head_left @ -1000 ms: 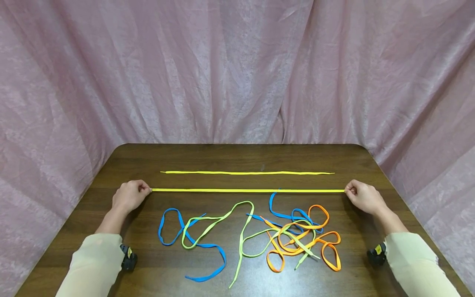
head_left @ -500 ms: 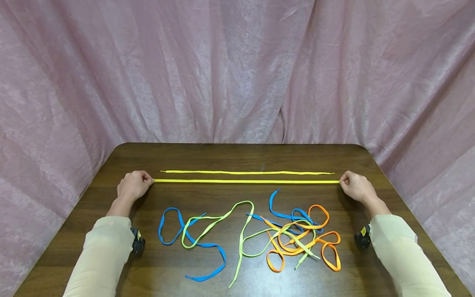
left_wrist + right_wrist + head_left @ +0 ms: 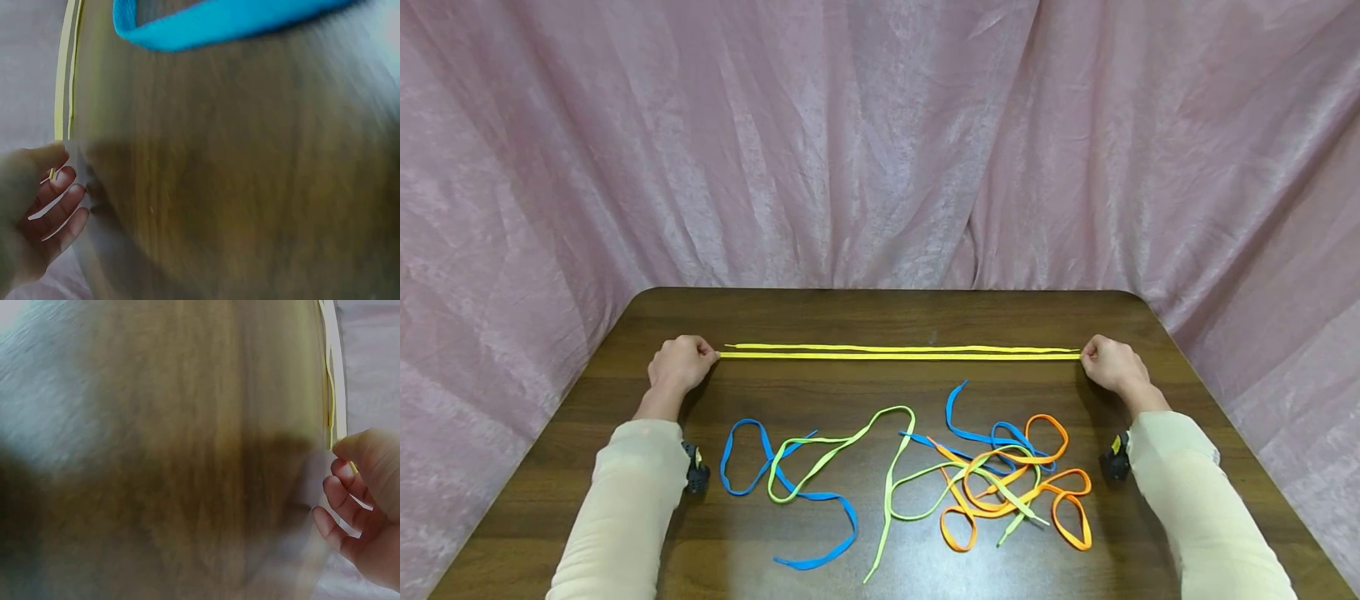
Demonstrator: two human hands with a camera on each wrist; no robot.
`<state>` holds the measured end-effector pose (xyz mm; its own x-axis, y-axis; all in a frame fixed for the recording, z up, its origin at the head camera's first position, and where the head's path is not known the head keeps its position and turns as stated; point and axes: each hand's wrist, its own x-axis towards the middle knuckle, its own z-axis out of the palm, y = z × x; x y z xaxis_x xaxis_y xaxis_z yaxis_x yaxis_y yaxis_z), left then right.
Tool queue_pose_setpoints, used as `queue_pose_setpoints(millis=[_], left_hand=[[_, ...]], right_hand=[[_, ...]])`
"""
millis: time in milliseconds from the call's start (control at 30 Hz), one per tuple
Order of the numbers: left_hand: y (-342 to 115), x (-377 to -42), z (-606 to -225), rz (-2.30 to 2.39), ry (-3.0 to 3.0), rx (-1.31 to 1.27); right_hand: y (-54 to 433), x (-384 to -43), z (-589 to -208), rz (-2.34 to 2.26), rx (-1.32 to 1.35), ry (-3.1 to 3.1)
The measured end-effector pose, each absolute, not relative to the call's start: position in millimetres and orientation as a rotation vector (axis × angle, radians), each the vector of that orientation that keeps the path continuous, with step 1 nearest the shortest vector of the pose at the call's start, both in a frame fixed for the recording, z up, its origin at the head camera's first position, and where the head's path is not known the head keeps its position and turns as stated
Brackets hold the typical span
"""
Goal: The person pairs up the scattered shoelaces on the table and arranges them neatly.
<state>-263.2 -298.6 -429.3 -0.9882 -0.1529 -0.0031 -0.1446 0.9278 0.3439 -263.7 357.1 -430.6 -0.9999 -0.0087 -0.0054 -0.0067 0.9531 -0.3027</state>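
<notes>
A yellow shoelace (image 3: 895,357) is stretched taut and straight between my two hands. My left hand (image 3: 683,363) pinches its left end between thumb and index finger; in the left wrist view the other fingers (image 3: 65,212) are loosely bent and a bit of yellow shows at the pinch. My right hand (image 3: 1112,364) pinches the right end the same way. Just behind the held lace, a second yellow shoelace (image 3: 850,347) lies nearly straight on the table, almost parallel and very close. Whether the held lace touches the table is hard to tell.
On the brown wooden table (image 3: 625,533), nearer to me, lie a blue lace (image 3: 831,497) at left, a yellow-green lace (image 3: 889,483) in the middle, and an orange lace (image 3: 973,508) tangled with another blue lace (image 3: 962,432) at right. Pink curtains (image 3: 850,150) hang behind.
Both hands have moved away from me and slightly inward, carrying the taut yellow shoelace from well in front of the lying yellow one to right beside it. The other laces have stayed put.
</notes>
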Motion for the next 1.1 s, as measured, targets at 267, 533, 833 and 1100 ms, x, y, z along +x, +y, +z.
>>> queue_pose_setpoints(millis=[267,533,833,1100], left_hand=[[-290.2,-271.9,-426.7,-0.525,-3.037,0.243],[-279.9,-278.5,-429.2,-0.520,-3.044,0.221],[-271.9,-284.9,-430.2,-0.518,-3.086,0.228],[-267.1,-286.6,-430.0,-0.474,-3.110,0.228]], right_hand=[[356.9,-269.5,-427.7,-0.445,0.038,3.077],[356.7,-270.4,-429.3,-0.444,0.069,3.056],[356.0,-272.5,-428.2,-0.446,0.101,3.073],[355.3,-272.9,-434.2,-0.441,0.139,3.062]])
